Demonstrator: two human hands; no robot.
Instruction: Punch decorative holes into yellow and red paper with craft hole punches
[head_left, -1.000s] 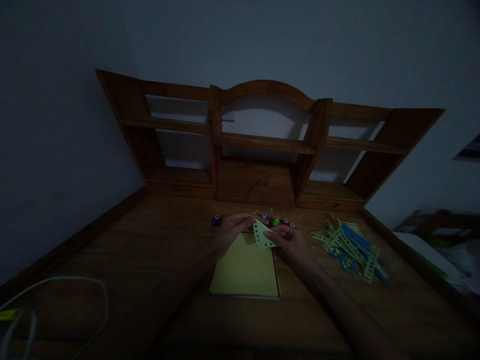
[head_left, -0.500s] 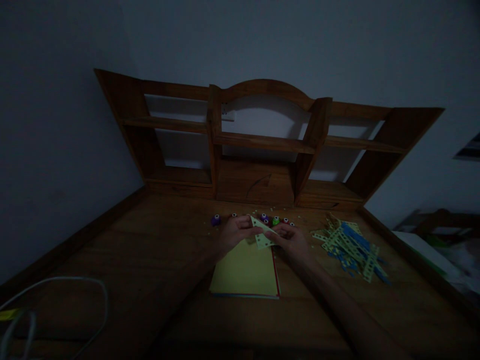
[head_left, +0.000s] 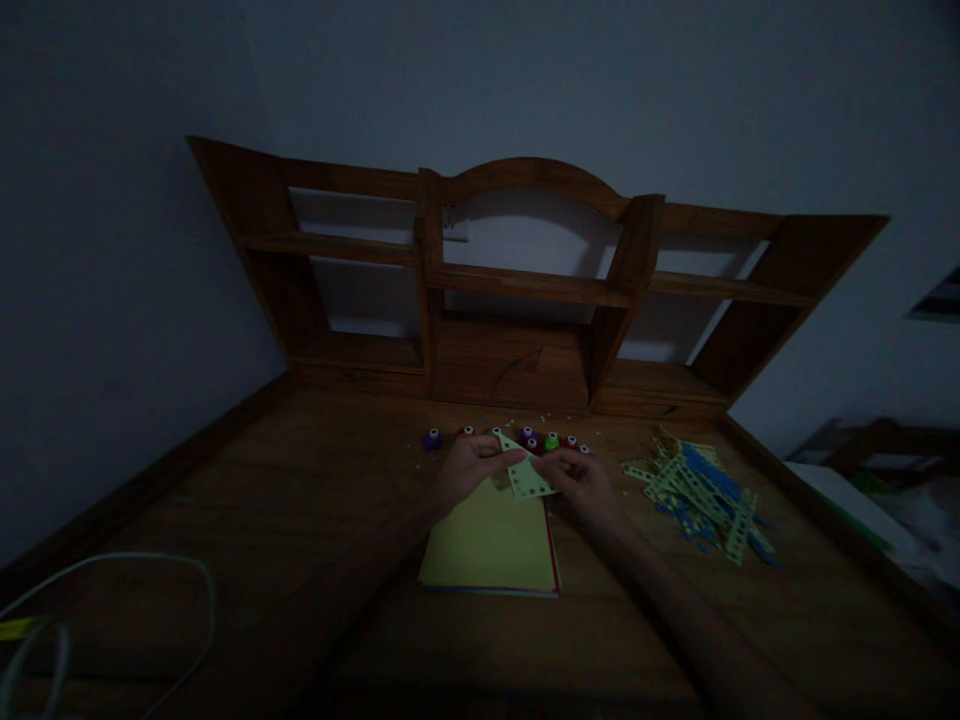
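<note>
Together, two hands, one paper (punched)

wd hutch stood at back of desk | outlet showed on wall behind | wht cable curled far L, yel bit nr it

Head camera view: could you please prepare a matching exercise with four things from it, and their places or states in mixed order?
Column 1
1. punched paper piece
2. stack of paper
3. heap of punched strips
4. pale cable

Column 2
A. on the desk, to the right of the right hand
B. curving through the lower left corner of the view
C. held up by the left hand and the right hand together
D. lying flat in front of the person, with a yellow sheet on top

Right pairs: 1-C, 2-D, 3-A, 4-B
</note>
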